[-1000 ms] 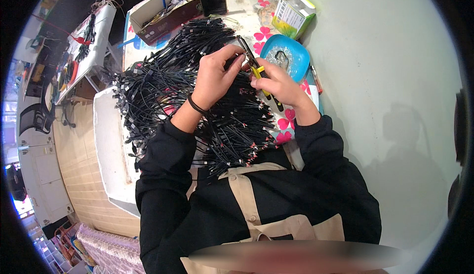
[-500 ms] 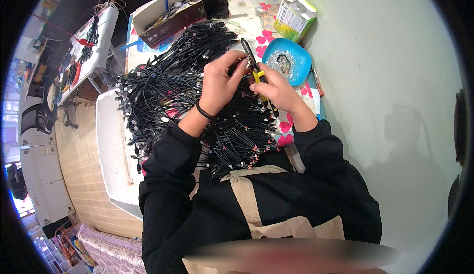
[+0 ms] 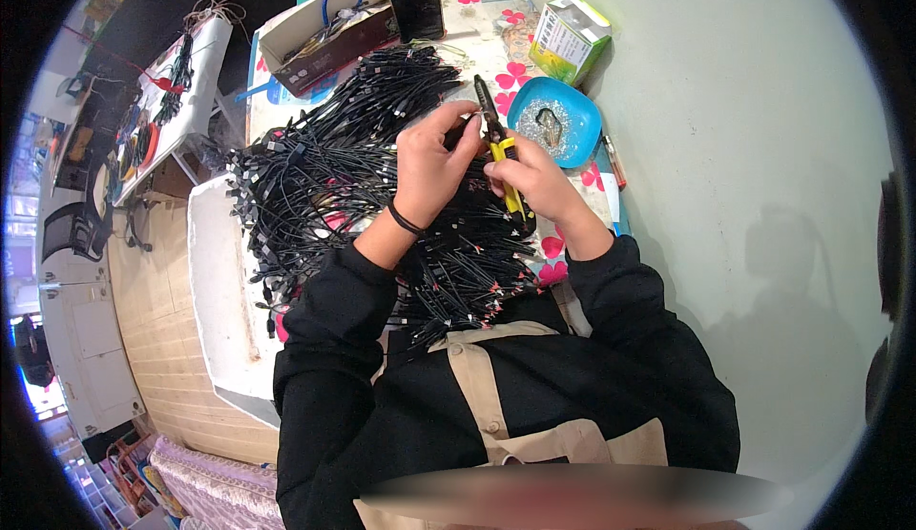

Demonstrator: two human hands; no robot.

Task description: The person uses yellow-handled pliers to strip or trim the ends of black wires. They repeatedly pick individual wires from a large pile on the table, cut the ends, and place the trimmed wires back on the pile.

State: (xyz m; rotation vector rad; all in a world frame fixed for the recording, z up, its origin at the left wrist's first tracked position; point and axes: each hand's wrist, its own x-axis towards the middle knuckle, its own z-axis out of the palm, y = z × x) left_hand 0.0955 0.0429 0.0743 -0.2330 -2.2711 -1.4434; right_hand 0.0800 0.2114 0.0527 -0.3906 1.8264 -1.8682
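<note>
My right hand [image 3: 536, 179] is closed around wire strippers [image 3: 507, 153] with yellow and black handles. Their dark jaws point up and away from me. Beside the jaws, the thumb and forefinger of my left hand [image 3: 427, 155] pinch what looks like a black cable, mostly hidden by the fingers. Both hands are above a large pile of black cables [image 3: 315, 182] spread over the table. Many cables at the near side end in small red and white wire tips [image 3: 491, 291]; small connectors show at the left ends.
A blue dish [image 3: 584, 139] with small clear pieces stands right of my hands. Beyond it are a green-and-white carton [image 3: 570, 41], a dark phone [image 3: 416, 3] and an open box [image 3: 334, 53] of loose items. A wall [image 3: 725, 148] borders the right side.
The wire strippers have turned slightly, so more of their yellow handles shows. My left hand has shifted a little to the right, still pinching at the jaws.
</note>
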